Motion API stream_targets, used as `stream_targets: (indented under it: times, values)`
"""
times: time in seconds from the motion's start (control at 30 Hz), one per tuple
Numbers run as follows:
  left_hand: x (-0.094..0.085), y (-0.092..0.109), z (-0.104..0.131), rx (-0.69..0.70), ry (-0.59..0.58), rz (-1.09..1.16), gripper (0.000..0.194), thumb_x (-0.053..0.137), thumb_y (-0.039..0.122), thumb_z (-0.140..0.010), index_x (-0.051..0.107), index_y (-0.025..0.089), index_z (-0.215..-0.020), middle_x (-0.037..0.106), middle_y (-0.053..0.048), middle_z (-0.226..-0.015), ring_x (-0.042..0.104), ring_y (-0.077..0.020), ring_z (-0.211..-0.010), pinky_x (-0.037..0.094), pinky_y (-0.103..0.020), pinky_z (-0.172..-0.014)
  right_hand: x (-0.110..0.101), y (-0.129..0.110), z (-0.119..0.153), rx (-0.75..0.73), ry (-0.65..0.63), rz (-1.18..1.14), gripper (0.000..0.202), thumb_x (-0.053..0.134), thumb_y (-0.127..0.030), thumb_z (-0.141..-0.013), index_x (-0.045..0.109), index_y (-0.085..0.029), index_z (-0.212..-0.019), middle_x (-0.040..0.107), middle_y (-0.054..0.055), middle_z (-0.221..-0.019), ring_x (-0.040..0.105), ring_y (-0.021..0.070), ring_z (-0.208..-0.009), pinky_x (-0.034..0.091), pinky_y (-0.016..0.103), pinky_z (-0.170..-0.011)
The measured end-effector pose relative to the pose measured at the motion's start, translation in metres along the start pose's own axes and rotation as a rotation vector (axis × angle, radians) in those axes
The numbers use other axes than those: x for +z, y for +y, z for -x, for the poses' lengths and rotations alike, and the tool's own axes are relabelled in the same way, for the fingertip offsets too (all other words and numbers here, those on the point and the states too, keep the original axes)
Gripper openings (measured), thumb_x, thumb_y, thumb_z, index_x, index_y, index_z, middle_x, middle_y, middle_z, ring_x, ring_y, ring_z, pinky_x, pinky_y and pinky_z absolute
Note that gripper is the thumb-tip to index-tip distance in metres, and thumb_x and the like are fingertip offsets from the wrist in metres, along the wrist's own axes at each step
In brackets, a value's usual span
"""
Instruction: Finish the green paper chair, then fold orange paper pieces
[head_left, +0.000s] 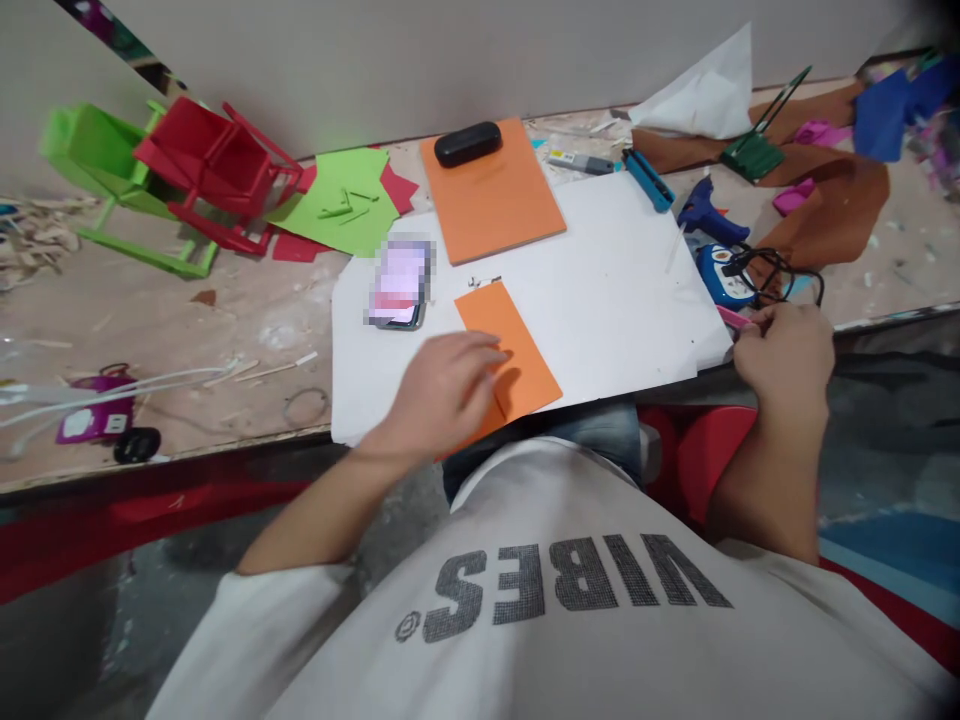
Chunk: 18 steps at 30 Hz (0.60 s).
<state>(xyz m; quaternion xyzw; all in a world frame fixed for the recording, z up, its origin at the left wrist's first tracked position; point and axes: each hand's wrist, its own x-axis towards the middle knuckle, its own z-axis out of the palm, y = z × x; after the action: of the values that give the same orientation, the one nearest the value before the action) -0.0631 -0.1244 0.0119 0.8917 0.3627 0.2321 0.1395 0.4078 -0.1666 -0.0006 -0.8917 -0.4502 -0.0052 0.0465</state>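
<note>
Your left hand (454, 390) is over a narrow orange rectangular card (534, 375); its fingers are loosely bent, with thumb and forefinger apart. Contact with the card cannot be confirmed. The card lies beneath and just beyond these fingers, slanted on a large white flat sheet (622, 300). Your right hand (787, 355) is at the sheet's near corner, its fingertips together on the end of a narrow pink object (733, 318), otherwise mostly hidden. Just beyond the right grip are a blue-and-white rounded device (726, 275) and a looped black cord (784, 272); farther out is a dark blue glue gun (709, 212). Beyond the left grip are a phone (405, 285) and a larger orange sheet (499, 210) bearing a black oblong case (467, 145).
</note>
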Motion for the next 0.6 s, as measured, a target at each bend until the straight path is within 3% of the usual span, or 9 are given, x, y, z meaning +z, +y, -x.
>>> stream_targets:
  times: [0.1,0.17,0.23,0.33,0.4,0.5,0.6]
  values:
    - [0.034,0.039,0.017,-0.047,-0.177,-0.194,0.077,0.078,0.059,-0.111,0.064,0.019,-0.175,0.057,-0.028,-0.188,0.055,-0.0538,-0.175,0.051,-0.075,-0.137,0.009,0.016,0.002,0.029,0.122,0.030,0.043,0.059,-0.024,-0.102,0.083,-0.005,-0.133,0.077,0.037,-0.142,0.067,0.0447,-0.129,0.050,0.055,-0.105]
    - [0.054,0.044,0.028,-0.131,-0.248,-0.272,0.090,0.083,0.056,-0.109,0.053,0.020,-0.185,0.044,-0.030,-0.195,0.043,-0.0578,-0.182,0.045,-0.078,-0.141,0.010,0.030,0.004,0.060,0.177,0.014,0.043,0.059,-0.027,-0.099,0.084,-0.008,-0.129,0.078,0.035,-0.139,0.068,0.0480,-0.129,0.052,0.061,-0.106]
    - [0.064,0.037,0.038,-0.167,-0.288,-0.298,0.084,0.078,0.043,-0.113,0.049,0.020,-0.188,0.040,-0.031,-0.197,0.041,-0.0554,-0.184,0.041,-0.077,-0.144,0.007,0.041,0.009,0.048,0.248,-0.035,0.040,0.058,-0.030,-0.098,0.083,-0.013,-0.124,0.080,0.032,-0.134,0.070,0.0495,-0.131,0.054,0.066,-0.112]
    - [0.061,0.021,0.047,-0.089,-0.327,-0.288,0.075,0.074,0.029,-0.114,0.052,0.022,-0.186,0.041,-0.028,-0.198,0.040,-0.0522,-0.186,0.039,-0.075,-0.147,0.002,0.042,0.021,-0.030,0.384,-0.169,0.033,0.058,-0.032,-0.092,0.075,-0.021,-0.119,0.079,0.028,-0.132,0.071,0.0476,-0.136,0.055,0.068,-0.120]
    - [0.054,0.013,0.048,-0.007,-0.356,-0.259,0.077,0.075,0.023,-0.112,0.052,0.024,-0.186,0.042,-0.025,-0.198,0.038,-0.0500,-0.187,0.039,-0.073,-0.149,-0.001,0.029,0.032,-0.087,0.414,-0.296,0.029,0.057,-0.032,-0.091,0.066,-0.024,-0.117,0.076,0.024,-0.129,0.074,0.0421,-0.127,0.060,0.063,-0.114]
    - [0.043,0.003,0.041,0.115,-0.404,-0.192,0.080,0.074,0.014,-0.111,0.052,0.032,-0.186,0.044,-0.018,-0.199,0.036,-0.0420,-0.189,0.036,-0.069,-0.152,-0.003,-0.003,0.050,-0.215,0.320,-0.507,0.023,0.053,-0.034,-0.098,0.060,-0.025,-0.118,0.073,0.016,-0.116,0.073,0.0325,-0.106,0.063,0.054,-0.101]
    - [0.035,-0.008,0.025,0.212,-0.450,-0.160,0.075,0.068,0.009,-0.113,0.058,0.035,-0.183,0.045,-0.015,-0.198,0.038,-0.0361,-0.189,0.036,-0.066,-0.153,-0.005,-0.039,0.064,-0.380,0.161,-0.631,0.017,0.053,-0.033,-0.100,0.061,-0.026,-0.113,0.074,0.012,-0.112,0.074,0.0305,-0.104,0.062,0.051,-0.100]
